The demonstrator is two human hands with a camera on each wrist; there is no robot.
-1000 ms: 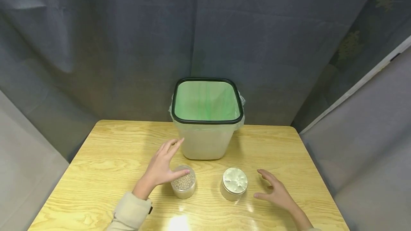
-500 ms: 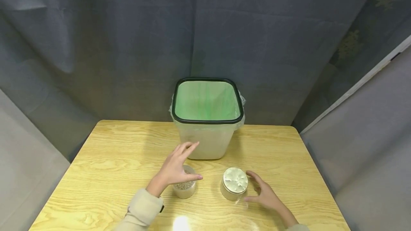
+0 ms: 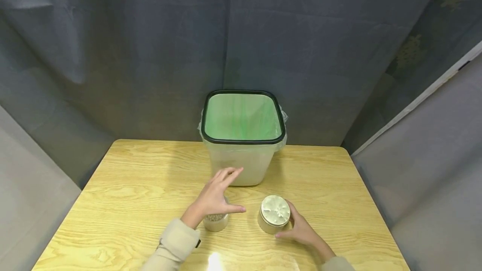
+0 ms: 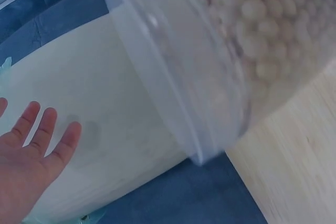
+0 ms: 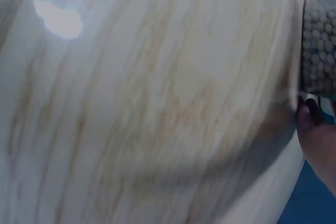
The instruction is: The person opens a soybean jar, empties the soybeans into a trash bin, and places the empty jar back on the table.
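Two small round jars stand upright on the yellow wood-grain worktop (image 3: 132, 204). The bead jar (image 3: 216, 223) is clear and holds pale, round beads; close up in the left wrist view, a smooth see-through band shows beyond them at the jar's end. The pale jar (image 3: 274, 216) is cream-coloured, with a light, unevenly marked top. It stands at three o'clock from the bead jar, well apart from it. The bin (image 3: 242, 141), with its black rim and greenish liner, stands at eleven o'clock from the pale jar.

In the head view, the bead jar lies at six o'clock from the left hand (image 3: 214, 200), which covers much of its top. That hand is spread wide, thumb well away from the fingers, and has hold of nothing. The pale jar lies at ten o'clock from the right hand (image 3: 301, 230), whose thumb and fingers curve about its near side; whether they press on it I cannot tell. The right wrist view shows part of a jar with beads beside some fingertips, but which jar it is remains unclear.

Compared with half a second ago, the left hand has shifted towards three o'clock and hides more of the bead jar, while the right hand has moved in towards nine o'clock, closer around the pale jar. Both jars and the bin stay in place.
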